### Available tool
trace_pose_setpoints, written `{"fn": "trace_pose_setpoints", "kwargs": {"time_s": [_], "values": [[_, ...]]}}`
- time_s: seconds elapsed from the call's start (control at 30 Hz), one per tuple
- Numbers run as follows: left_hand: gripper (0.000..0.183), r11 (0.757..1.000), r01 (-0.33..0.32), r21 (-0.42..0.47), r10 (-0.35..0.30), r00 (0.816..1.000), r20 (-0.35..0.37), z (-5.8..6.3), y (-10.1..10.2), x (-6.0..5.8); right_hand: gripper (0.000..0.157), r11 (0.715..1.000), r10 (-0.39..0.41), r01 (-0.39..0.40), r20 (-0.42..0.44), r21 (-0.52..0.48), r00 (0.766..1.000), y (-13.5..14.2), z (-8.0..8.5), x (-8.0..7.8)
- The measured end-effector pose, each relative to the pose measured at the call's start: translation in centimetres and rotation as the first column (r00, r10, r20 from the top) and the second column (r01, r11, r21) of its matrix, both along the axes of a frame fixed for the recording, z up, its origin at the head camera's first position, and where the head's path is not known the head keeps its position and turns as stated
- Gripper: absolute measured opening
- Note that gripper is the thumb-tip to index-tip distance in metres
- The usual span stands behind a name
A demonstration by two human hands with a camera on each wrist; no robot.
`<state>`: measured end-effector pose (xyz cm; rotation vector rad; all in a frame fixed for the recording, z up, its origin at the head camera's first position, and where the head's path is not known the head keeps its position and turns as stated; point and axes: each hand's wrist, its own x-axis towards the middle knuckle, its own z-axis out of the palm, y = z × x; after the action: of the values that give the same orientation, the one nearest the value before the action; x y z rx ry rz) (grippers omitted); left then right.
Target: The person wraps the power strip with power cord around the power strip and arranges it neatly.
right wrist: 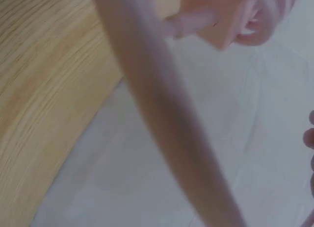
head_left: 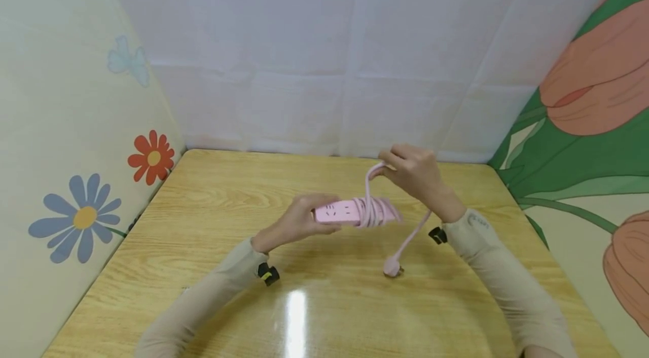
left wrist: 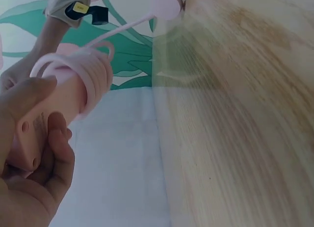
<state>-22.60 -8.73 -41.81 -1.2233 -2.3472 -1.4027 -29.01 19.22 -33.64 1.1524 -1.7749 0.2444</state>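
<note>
A pink power strip [head_left: 336,212] is held above the table, its cord [head_left: 372,212] wound in several turns around its right part. My left hand [head_left: 304,216] grips the strip's left end, thumb on one side and fingers curled on the other, as the left wrist view also shows. Up and to the right, my right hand [head_left: 413,172] pinches the cord, which rises from the coils to the fingers. From that hand the free end of the cord hangs down to the pink plug [head_left: 392,266]. In the right wrist view the cord [right wrist: 167,104] crosses close to the camera, blurred.
A wood-grain table [head_left: 243,189] lies beneath both hands. White cloth [head_left: 274,65] hangs behind its far edge. Flower-printed panels stand on the left [head_left: 56,121] and right [head_left: 568,200]. Each wrist carries a small black camera.
</note>
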Motion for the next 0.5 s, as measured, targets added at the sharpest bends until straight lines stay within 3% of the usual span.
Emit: {"fn": "trace_pose_setpoints", "kwargs": {"time_s": [0.2,0.5], "values": [[0.057,0.996,0.077,0.036,-0.08,0.994,0.077,-0.3,-0.2,0.2,0.049,0.998,0.046,-0.048,0.056,0.028,0.997,-0.1,-0.1,0.1],[0.059,0.986,0.145,0.084,-0.158,0.974,0.166,0.4,0.1,0.6,0.036,0.98,0.196,-0.201,0.154,0.016,0.969,-1.5,0.2,0.3]]}}
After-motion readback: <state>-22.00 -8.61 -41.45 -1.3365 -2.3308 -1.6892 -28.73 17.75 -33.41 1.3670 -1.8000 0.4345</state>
